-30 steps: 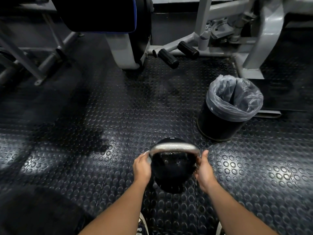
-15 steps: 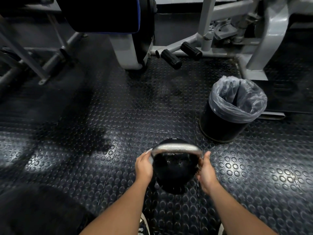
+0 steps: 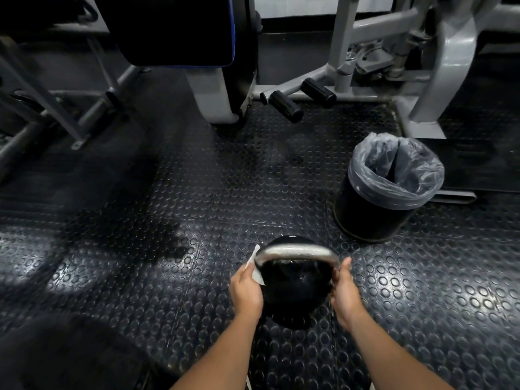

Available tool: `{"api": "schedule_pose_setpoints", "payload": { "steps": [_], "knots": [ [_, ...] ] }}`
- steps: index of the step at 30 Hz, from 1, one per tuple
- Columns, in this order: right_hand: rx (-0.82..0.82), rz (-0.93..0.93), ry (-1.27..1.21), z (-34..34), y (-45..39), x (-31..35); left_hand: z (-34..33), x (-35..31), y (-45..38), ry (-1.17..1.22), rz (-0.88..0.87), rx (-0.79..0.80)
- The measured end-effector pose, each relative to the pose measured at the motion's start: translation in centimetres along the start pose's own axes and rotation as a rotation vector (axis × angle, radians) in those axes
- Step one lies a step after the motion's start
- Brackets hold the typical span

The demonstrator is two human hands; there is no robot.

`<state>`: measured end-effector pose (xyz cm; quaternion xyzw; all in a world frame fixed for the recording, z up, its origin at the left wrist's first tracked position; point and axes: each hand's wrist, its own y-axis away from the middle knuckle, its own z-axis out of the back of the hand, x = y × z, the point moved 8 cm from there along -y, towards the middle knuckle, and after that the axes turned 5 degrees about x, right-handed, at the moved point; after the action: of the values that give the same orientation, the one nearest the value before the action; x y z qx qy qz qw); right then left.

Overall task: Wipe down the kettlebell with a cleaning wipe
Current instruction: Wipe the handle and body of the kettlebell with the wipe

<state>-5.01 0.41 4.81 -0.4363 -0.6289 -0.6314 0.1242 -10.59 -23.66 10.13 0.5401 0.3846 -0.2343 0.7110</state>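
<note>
A black kettlebell [image 3: 295, 288] with a bare steel handle [image 3: 295, 252] stands on the studded rubber floor just in front of me. My left hand [image 3: 247, 291] presses a white cleaning wipe [image 3: 254, 266] against the left end of the handle and the kettlebell's left side. My right hand [image 3: 344, 294] grips the right leg of the handle, thumb pointing up. Most of the wipe is hidden under my left palm.
A black bin with a grey plastic liner [image 3: 391, 178] stands on the floor to the right and beyond the kettlebell. Grey gym machine frames [image 3: 439, 80] and a padded black seat [image 3: 180, 29] fill the far side. Black foam rollers [image 3: 285, 106] jut out low.
The view has shifted slightly, so everything sits lower in frame. A corner of the white wipe now shows above my left hand. Both hands stay on the kettlebell's sides.
</note>
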Motion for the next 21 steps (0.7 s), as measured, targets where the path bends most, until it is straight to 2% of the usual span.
{"api": "schedule_pose_setpoints", "payload": {
  "steps": [5, 11, 15, 21],
  "knots": [
    [-0.019, -0.001, -0.005, 0.7, -1.0, -0.7, -0.5, 0.6, 0.1, -0.006, 0.028, 0.02],
    [-0.02, -0.005, -0.005, 0.5, -1.0, -0.7, -0.6, -1.7, 0.0, -0.008, -0.062, 0.013],
    [-0.025, -0.001, -0.006, 0.5, -0.9, -0.7, -0.1, -0.5, 1.0, -0.066, -0.044, -0.028],
    [-0.018, 0.004, -0.018, 0.4, -0.8, -0.4, -0.7, -1.0, 0.7, -0.017, -0.063, -0.009]
  ]
}}
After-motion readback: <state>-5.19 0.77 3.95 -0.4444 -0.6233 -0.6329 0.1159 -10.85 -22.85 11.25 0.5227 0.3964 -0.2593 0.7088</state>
